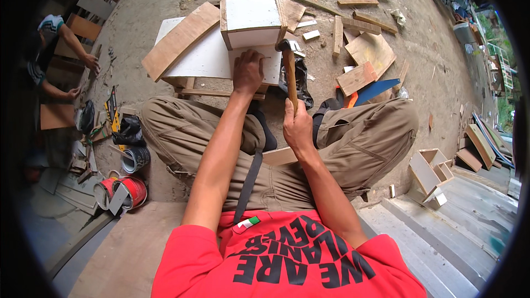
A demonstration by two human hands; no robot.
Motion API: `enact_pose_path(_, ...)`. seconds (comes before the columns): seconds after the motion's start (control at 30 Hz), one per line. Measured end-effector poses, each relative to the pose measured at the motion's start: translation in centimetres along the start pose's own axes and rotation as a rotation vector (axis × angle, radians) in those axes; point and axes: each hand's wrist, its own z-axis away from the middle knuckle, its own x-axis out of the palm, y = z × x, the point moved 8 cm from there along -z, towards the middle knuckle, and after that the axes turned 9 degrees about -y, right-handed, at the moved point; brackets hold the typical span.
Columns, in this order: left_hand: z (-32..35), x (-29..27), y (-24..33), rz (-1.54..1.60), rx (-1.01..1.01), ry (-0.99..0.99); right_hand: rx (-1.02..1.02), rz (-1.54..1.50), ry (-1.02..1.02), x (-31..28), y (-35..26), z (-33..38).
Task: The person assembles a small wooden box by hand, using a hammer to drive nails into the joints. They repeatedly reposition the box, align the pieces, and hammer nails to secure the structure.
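Note:
My right hand (297, 126) is wrapped round the wooden handle of a claw hammer (291, 72), which stands nearly upright with its dark metal head at the top. My left hand (248, 70) is bent over the white inner face of a small wooden box (251, 14). Its fingers are pinched together, and a thin nail (267, 57) seems to stick out beside them, close to the hammer head. The box rests on a white-topped wooden stand (201, 58) in front of my crossed legs. A brown board (182, 41) lies slanted on that top, left of the box.
Wood offcuts (364, 49) litter the floor ahead and right. A blue-bladed handsaw (375, 91) lies by my right knee. Red paint cans (131, 192) stand at left, near a black bag (130, 131). Another person's hand (91, 62) shows at far left. A compartmented wooden box (430, 171) sits right.

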Motion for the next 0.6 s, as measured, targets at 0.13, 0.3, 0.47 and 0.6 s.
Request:
enact_pose_path(0.13,-0.2,0.3,0.1,-0.026,0.054,-0.026,0.023,-0.018,-0.028,0.2,0.1,-0.1)
enact_pose_path(0.3,-0.6,-0.1,0.8,-0.023,0.132,0.016,0.066,-0.062,-0.009,-0.2,0.2,-0.3)
enact_pose_path(0.47,-2.9,-0.2,1.3,0.117,0.083,0.027,0.08,-0.094,0.006,0.2,0.8,-0.5)
enact_pose_path(0.6,-2.9,0.7,0.6,0.242,0.017,-0.02,0.087,-0.074,0.007,0.1,1.1,-0.5)
